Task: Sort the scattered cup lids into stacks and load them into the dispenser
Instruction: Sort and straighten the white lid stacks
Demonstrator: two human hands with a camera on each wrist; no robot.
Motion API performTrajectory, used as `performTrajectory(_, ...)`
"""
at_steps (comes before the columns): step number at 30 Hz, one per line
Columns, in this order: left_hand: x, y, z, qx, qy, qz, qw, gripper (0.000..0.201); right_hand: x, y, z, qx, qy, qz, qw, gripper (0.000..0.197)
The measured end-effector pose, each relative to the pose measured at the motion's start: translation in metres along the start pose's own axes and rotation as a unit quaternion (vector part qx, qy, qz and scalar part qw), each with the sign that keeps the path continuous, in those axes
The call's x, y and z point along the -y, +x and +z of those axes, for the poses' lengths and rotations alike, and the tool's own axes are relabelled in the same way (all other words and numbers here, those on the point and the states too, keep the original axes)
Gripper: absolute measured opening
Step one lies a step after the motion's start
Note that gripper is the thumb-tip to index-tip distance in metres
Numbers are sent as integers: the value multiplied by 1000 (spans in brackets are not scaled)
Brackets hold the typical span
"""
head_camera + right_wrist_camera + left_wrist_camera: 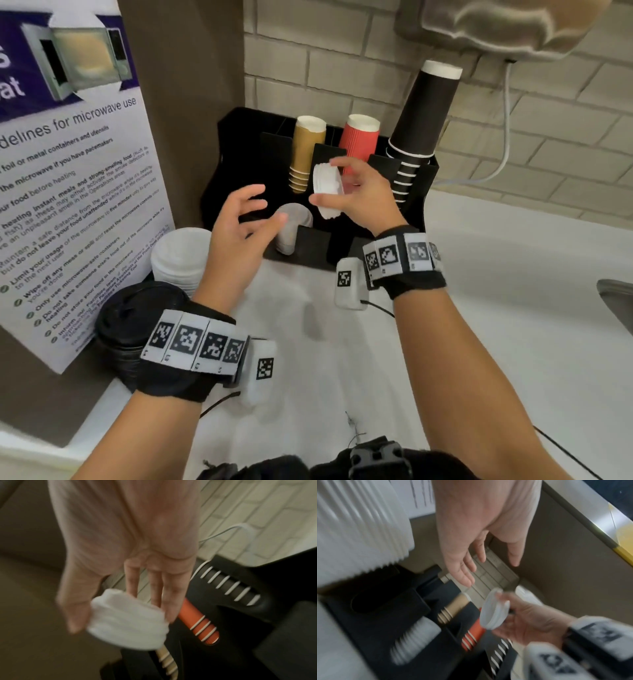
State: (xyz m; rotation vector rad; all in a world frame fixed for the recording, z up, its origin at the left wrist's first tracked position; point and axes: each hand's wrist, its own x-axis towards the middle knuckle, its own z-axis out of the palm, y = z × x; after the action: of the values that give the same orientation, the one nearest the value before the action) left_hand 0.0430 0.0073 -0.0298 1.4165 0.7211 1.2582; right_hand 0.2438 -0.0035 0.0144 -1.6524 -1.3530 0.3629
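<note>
My right hand [328,182] pinches a short stack of white lids [327,192] on edge between thumb and fingers, in front of the black dispenser [239,144]. In the right wrist view the same lids [126,620] are blurred. My left hand [269,205] hovers open and empty just left of them, fingers spread, above a white lid stack [294,229] lying in the dispenser's front slot. A taller white lid stack [181,257] and a black lid stack [137,318] stand on the counter at the left.
Tan cups [306,150], red cups [359,140] and black cups [421,120] fill the dispenser's rear slots. A microwave poster [68,171] leans at the left. A sink edge [616,301] shows at the far right, and a white cable [503,150] hangs on the brick wall.
</note>
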Motion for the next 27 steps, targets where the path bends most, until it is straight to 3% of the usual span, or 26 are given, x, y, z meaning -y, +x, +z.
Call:
performTrajectory(3, -6, 8, -12, -34, -21, 6, 999, 25, -7, 32, 28, 50, -112, -23, 992, 67)
performTrajectory(6, -11, 10, -17, -34, -38, 6, 999, 21, -13, 49, 53, 119, -243, -44, 962, 75)
performTrajectory(13, -11, 13, -21, -43, -37, 3, 998, 23, -16, 63, 81, 200, -360, -36, 910, 74)
performTrajectory(22, -8, 11, -20, -44, -35, -1, 998, 22, -15, 61, 95, 222, -423, 5, 879, 71)
performTrajectory(27, -8, 9, -21, -45, -37, 4, 998, 22, -18, 46, 113, 165, -503, -10, 848, 39)
